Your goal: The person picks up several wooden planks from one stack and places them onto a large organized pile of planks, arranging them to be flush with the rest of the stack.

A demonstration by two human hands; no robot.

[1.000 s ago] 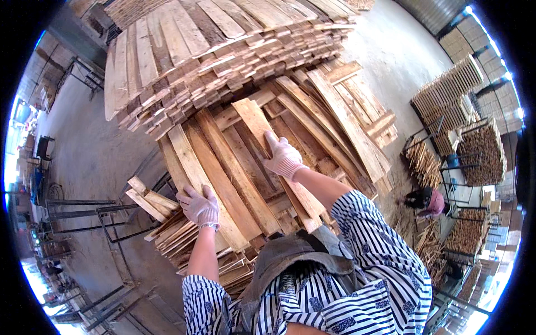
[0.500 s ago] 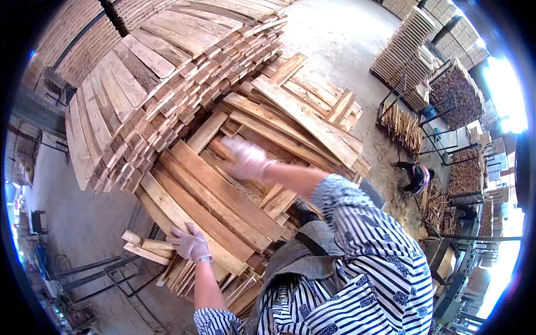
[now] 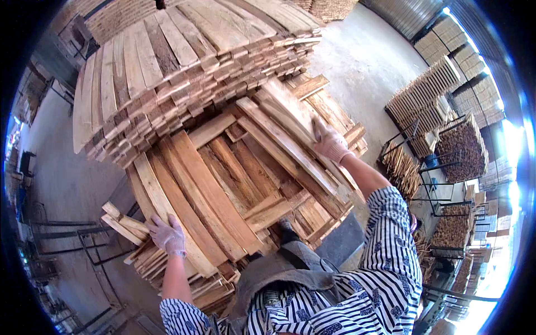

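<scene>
My left hand (image 3: 167,237), in a pale glove, lies with spread fingers on the outer edge of a row of long planks (image 3: 192,192) at the left of the pile. My right hand (image 3: 331,144), gloved too, is closed on the side edge of a pale wide board (image 3: 290,110) at the pile's right; its thumb side is partly hidden. Between the two groups lies a lower layer of rough brown planks (image 3: 237,173), framed by a short crosspiece (image 3: 212,130) at the far side and another crosspiece (image 3: 277,210) near me.
A tall stack of boards (image 3: 195,61) stands just beyond the pile. Short offcuts (image 3: 124,222) stick out at the left. Metal frames (image 3: 97,243) stand on the floor there. More timber stacks (image 3: 427,84) and a rack of thin sticks (image 3: 399,170) are at the right.
My right hand has moved from above the middle of the pile to the right, onto the pale board. The left hand stays on the left planks. The view has shifted.
</scene>
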